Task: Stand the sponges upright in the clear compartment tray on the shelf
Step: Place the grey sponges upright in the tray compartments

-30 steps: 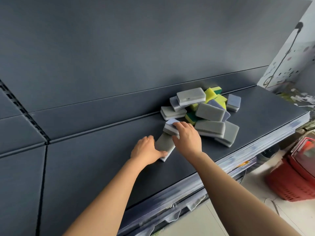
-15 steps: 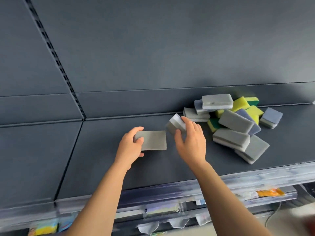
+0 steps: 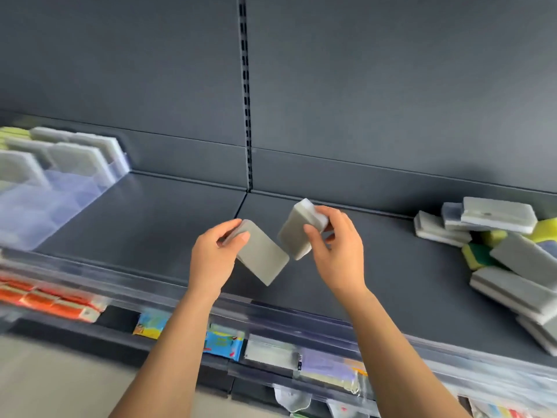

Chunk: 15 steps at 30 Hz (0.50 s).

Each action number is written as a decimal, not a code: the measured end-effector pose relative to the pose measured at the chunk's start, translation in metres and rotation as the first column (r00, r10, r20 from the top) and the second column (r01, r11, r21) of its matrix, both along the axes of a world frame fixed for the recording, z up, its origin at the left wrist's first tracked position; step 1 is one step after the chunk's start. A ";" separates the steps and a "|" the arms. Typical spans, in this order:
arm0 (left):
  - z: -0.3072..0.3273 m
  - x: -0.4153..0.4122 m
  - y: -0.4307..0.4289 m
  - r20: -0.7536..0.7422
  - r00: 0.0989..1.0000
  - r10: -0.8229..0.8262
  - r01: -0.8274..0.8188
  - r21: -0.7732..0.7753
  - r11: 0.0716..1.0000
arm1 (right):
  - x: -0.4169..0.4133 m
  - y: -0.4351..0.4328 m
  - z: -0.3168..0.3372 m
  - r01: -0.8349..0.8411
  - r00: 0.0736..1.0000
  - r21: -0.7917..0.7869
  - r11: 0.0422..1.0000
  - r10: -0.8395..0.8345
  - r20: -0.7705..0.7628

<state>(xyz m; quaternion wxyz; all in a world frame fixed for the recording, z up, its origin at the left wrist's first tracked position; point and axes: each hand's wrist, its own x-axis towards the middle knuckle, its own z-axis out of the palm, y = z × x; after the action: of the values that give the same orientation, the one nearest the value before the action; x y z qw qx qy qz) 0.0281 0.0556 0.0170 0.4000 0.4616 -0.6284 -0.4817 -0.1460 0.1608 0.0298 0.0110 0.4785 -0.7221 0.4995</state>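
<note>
Since a second ago, the left sponge (image 3: pixel 262 257) and right sponge (image 3: pixel 297 233) have been lifted off the shelf (image 3: pixel 150 230) and away from the pile (image 3: pixel 497 236), each now held tilted in the fingers of the left hand (image 3: pixel 211 260) and right hand (image 3: pixel 337 254), and the tray (image 3: pixel 60 206) has been brought into view far left of them.

1. The shelf (image 3: pixel 144 224) was finished in smooth, matt dark grey.
2. The compartment tray (image 3: pixel 75 200) was made of clear, glossy plastic.
3. The grey sponges (image 3: pixel 265 260) were faced with a dull, coarse layer over pale foam.
4. The shelf-edge strip (image 3: pixel 286 313) was formed of shiny transparent plastic.
</note>
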 end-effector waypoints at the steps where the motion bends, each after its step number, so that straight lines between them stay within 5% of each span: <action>1: 0.000 0.013 -0.004 -0.010 1.000 0.017 -0.017 0.000 1.000 | 0.011 -0.007 0.001 -0.026 0.999 -0.002 1.000 0.026 0.023; 15: 0.011 0.209 -0.071 -0.016 0.994 0.105 -0.106 -0.103 0.989 | 0.187 -0.108 0.009 -0.228 0.969 -0.007 0.974 0.228 0.094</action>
<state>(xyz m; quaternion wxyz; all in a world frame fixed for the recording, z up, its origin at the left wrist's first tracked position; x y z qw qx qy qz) 0.2368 -0.0149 0.0278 0.4517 0.4704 -0.6252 -0.4288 0.0410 0.0529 0.0385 -0.0814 0.5342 -0.6632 0.5178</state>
